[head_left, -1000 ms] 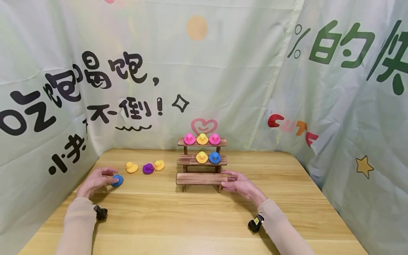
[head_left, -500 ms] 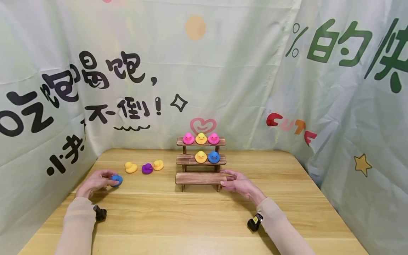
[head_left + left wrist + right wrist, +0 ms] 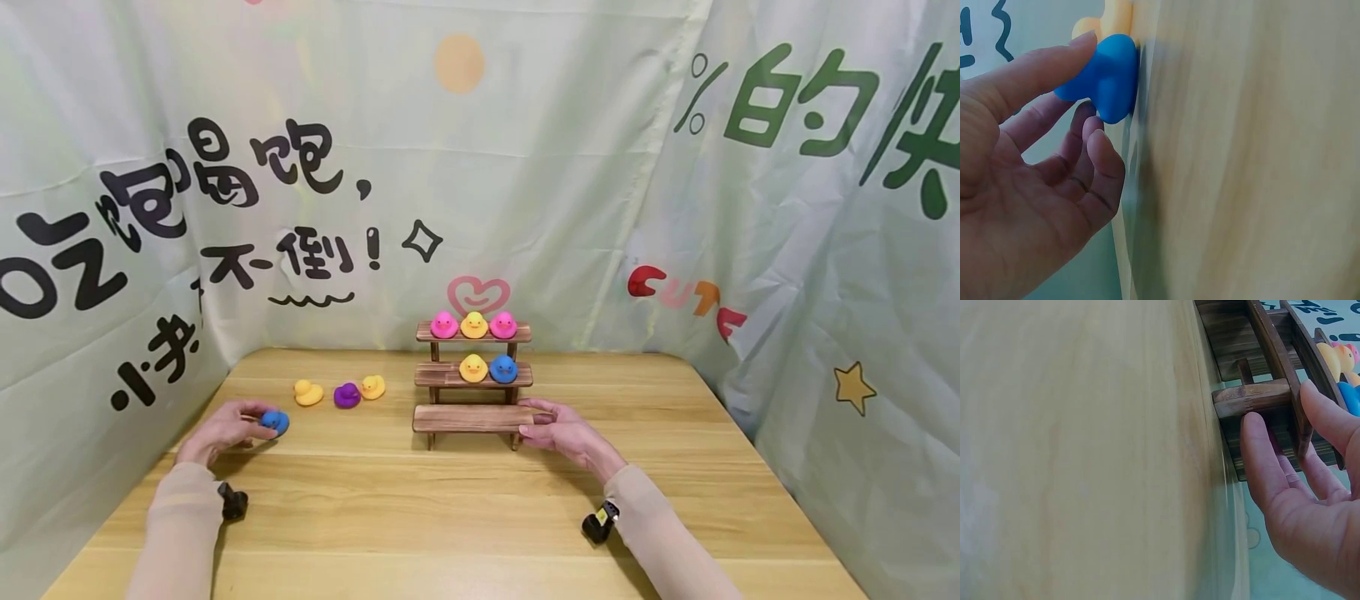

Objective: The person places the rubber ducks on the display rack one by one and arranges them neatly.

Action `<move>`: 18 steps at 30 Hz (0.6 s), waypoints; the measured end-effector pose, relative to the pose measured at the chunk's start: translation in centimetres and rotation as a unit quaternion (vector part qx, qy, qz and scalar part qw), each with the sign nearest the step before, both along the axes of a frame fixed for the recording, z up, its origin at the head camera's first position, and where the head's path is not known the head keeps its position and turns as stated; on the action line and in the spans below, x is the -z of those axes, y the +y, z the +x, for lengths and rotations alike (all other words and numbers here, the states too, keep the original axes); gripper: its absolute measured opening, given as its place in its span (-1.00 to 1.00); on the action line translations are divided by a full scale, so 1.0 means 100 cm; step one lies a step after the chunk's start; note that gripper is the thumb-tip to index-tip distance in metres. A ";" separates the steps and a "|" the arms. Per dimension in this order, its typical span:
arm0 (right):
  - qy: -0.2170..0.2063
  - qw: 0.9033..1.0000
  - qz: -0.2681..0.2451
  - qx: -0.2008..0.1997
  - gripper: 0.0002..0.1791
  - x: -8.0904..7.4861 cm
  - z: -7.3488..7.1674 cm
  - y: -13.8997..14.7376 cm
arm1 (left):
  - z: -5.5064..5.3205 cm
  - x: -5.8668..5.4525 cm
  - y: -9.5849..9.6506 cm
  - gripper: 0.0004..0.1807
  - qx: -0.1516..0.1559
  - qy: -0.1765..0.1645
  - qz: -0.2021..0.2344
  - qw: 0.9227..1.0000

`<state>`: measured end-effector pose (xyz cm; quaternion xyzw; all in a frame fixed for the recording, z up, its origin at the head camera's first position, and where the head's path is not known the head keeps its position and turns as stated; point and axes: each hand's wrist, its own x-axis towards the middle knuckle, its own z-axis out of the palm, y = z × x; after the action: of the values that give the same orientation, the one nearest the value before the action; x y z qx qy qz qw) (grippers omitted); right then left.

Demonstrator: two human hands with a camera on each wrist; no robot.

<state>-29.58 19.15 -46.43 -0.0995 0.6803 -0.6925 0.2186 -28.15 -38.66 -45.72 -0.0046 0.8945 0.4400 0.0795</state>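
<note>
One wooden table (image 3: 480, 508) bears a three-step shelf (image 3: 472, 419), which the right hand (image 3: 564, 433) grips at its right end. Well apart on the left side, the left hand (image 3: 228, 429) pinches a blue duck (image 3: 275, 422) low over the tabletop. Near it sit two yellow ducks (image 3: 308, 392) and a purple duck (image 3: 347, 395); five more ducks (image 3: 473, 368) stand on the shelf's upper two levels.

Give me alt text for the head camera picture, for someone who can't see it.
A person's left hand pinches a blue toy duck while the right hand holds a three-step wooden stand by its end. Five ducks sit on its upper two shelves; two yellow ducks and a purple duck are on the table.
</note>
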 end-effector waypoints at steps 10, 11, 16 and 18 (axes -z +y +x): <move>0.001 1.000 -0.003 0.003 -0.28 0.002 0.001 0.001 | -0.001 -0.003 0.003 -0.35 0.006 0.003 -0.013 1.000; 0.000 1.000 -0.002 0.004 -0.27 0.002 0.001 0.001 | -0.002 -0.004 0.004 -0.35 0.008 0.005 -0.014 1.000; -0.004 1.000 0.000 0.010 -0.27 0.002 0.001 0.000 | -0.001 -0.005 0.011 -0.33 0.014 0.011 -0.013 1.000; -0.003 1.000 0.000 0.009 -0.27 0.001 0.001 -0.001 | 0.001 -0.005 0.013 -0.32 0.018 0.013 -0.012 1.000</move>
<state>-29.52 19.09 -46.54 -0.0909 0.6802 -0.6950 0.2146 -28.09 -37.35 -45.22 0.0163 0.9007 0.4274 0.0757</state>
